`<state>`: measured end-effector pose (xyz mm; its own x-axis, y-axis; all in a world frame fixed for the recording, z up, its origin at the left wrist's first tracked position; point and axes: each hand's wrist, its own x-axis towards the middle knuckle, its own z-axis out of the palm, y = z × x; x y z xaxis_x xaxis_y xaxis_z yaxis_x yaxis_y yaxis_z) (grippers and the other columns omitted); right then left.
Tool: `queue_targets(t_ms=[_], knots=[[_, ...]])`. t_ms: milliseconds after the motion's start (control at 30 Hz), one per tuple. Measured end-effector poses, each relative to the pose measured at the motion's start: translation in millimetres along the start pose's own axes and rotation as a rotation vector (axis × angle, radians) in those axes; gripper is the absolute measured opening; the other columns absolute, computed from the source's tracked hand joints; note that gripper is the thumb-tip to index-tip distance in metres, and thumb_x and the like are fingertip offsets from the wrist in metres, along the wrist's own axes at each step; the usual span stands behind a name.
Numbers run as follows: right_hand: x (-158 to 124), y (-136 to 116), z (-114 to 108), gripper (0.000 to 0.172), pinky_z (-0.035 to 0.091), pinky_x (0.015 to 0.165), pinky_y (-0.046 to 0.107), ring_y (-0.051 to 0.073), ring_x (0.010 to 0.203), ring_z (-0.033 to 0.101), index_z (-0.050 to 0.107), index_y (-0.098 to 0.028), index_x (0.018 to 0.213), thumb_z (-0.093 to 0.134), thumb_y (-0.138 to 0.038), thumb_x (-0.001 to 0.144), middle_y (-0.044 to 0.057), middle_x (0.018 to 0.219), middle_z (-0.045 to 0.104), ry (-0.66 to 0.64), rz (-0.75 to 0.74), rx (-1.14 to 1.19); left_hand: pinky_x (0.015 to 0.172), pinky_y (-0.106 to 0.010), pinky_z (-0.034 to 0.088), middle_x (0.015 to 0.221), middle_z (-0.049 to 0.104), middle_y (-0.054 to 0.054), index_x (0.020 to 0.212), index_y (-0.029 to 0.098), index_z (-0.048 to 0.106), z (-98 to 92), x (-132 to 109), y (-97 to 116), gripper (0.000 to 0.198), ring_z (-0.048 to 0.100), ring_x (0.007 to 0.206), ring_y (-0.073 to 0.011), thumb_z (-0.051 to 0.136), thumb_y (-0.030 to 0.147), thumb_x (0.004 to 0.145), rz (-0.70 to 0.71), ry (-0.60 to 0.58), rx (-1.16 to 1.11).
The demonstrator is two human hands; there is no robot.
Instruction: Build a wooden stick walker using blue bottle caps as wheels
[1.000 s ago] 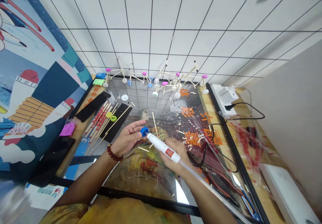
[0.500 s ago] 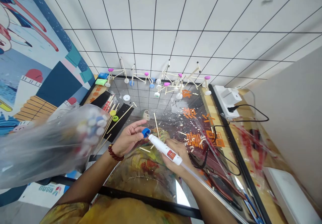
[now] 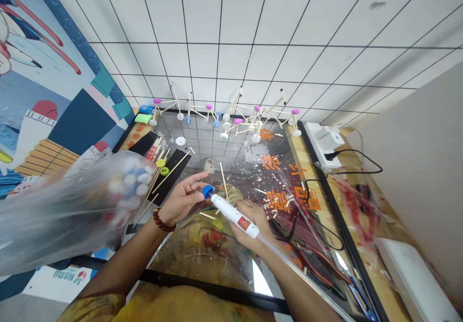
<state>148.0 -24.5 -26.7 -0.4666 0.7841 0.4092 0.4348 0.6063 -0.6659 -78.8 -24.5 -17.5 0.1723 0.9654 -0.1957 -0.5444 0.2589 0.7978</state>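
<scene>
My left hand (image 3: 183, 197) pinches a blue bottle cap (image 3: 207, 191) between thumb and fingers, its hollow side tilted toward the right. In my right hand (image 3: 251, 223) is a white hot glue gun (image 3: 235, 214), with a long clear glue stick (image 3: 289, 257) running out of its rear. The gun's nozzle meets the cap or is very close to it; whether they touch I cannot tell. Just beyond the gun a thin wooden stick (image 3: 223, 180) slants up. Another short stick (image 3: 207, 215) lies on the glass tabletop nearer me.
Small stick-and-cap models (image 3: 237, 121) stand along the back edge. A plastic bag of bottle caps (image 3: 126, 182) bulges at left, beside loose sticks and black strips (image 3: 173, 167). Wood scraps (image 3: 275, 167) litter the right. Pliers (image 3: 318, 259), scissors (image 3: 361, 298) and a power strip (image 3: 321, 139) lie at right.
The whole view has shifted slightly to the left. Both hands keep their hold on the cap and the glue gun, almost unmoved relative to each other.
</scene>
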Motion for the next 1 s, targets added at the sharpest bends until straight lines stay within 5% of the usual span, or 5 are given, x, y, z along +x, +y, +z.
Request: queue_targets(t_ms=[700, 1000], knots=[[3.0, -6.5, -0.7, 0.025, 0.030, 0.053, 0.027, 0.012, 0.052, 0.042, 0.031, -0.024, 0.064, 0.052, -0.017, 0.077, -0.004, 0.058, 0.042, 0.012, 0.011, 0.016, 0.077, -0.023, 0.057, 0.095, 0.077, -0.005, 0.124, 0.017, 0.067, 2.5, -1.2, 0.4, 0.059, 0.071, 0.083, -0.0140, 0.086, 0.016, 0.068, -0.021, 0.009, -0.043], [-1.3, -5.0, 2.5, 0.029, 0.031, 0.054, 0.026, 0.011, 0.052, 0.044, 0.039, -0.023, 0.064, 0.062, -0.023, 0.083, -0.005, 0.058, 0.045, 0.009, 0.126, 0.032, 0.079, -0.023, 0.058, 0.096, 0.077, -0.004, 0.125, 0.018, 0.066, 8.4, -1.0, -0.8, 0.057, 0.071, 0.084, -0.0135, 0.084, 0.014, 0.071, -0.059, 0.028, -0.137]])
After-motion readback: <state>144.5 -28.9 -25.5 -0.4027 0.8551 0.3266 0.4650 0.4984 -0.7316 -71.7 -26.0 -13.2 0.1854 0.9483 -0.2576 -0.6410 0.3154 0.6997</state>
